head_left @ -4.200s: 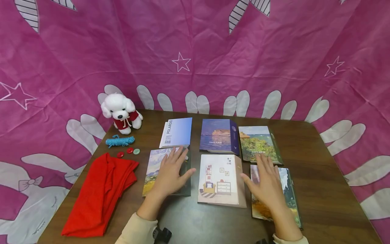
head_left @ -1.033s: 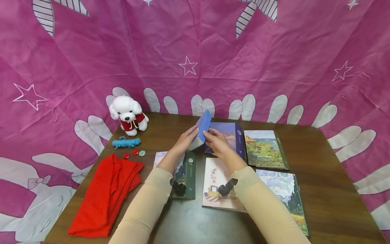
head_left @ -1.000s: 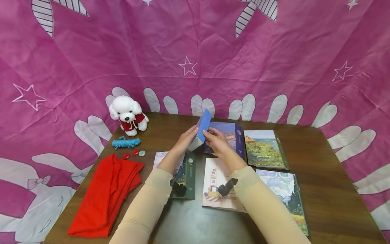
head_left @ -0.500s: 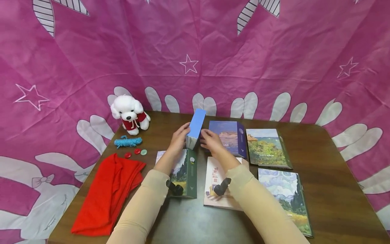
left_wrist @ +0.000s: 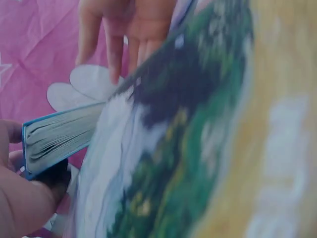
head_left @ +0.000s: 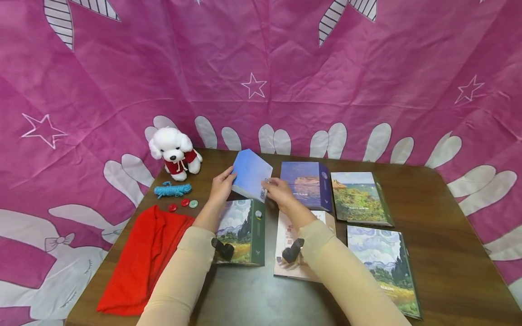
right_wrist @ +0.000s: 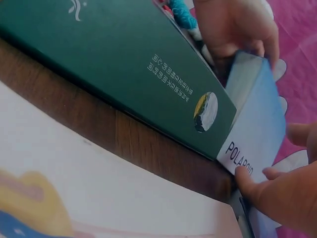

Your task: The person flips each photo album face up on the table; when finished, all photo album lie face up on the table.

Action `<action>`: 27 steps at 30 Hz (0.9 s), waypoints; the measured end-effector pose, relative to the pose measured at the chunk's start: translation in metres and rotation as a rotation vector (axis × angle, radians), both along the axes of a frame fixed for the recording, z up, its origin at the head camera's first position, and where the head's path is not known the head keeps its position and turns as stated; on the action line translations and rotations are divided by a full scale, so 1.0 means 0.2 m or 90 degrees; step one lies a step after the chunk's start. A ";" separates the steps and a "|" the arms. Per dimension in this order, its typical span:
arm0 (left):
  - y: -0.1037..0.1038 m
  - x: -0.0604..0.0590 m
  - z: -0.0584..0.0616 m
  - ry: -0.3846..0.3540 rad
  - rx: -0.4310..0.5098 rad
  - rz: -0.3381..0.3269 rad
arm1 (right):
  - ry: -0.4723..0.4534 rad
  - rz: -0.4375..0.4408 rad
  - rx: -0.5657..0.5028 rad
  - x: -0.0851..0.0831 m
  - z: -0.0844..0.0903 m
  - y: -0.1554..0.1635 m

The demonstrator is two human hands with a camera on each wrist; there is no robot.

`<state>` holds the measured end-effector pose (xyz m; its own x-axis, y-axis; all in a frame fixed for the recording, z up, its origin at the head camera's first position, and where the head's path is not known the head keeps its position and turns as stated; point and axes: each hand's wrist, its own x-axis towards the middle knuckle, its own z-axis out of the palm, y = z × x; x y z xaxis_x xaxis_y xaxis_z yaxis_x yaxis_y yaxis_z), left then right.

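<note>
The Polaroid photo album point(head_left: 251, 180) is a thick, book-like block with a sky-blue cover fading paler toward its lower edge, where a white strip carries the word POLAROID in dark letters. It is held tilted above the surface, cover facing up. The left wrist view shows its stacked page edges point(left_wrist: 59, 136) inside a blue cover rim.

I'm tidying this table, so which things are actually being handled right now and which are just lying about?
In hand:
blue Polaroid album, held by left hand and right hand

Lying about:
plush dog
blue cord
buttons
red cloth
five other albums, e.g. green-spined album
</note>
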<state>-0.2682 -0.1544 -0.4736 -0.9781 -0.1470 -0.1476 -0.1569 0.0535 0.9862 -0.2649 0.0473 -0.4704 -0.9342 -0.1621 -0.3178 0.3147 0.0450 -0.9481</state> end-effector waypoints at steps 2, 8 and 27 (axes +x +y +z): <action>-0.02 0.00 0.00 -0.029 -0.045 -0.016 | 0.003 -0.018 -0.010 0.00 0.00 0.00; -0.05 0.01 -0.02 -0.096 -0.139 -0.075 | 0.015 -0.107 -0.063 -0.01 -0.01 -0.02; 0.17 0.06 0.07 0.088 -0.177 -0.072 | 0.105 -0.172 -0.036 0.06 0.06 0.24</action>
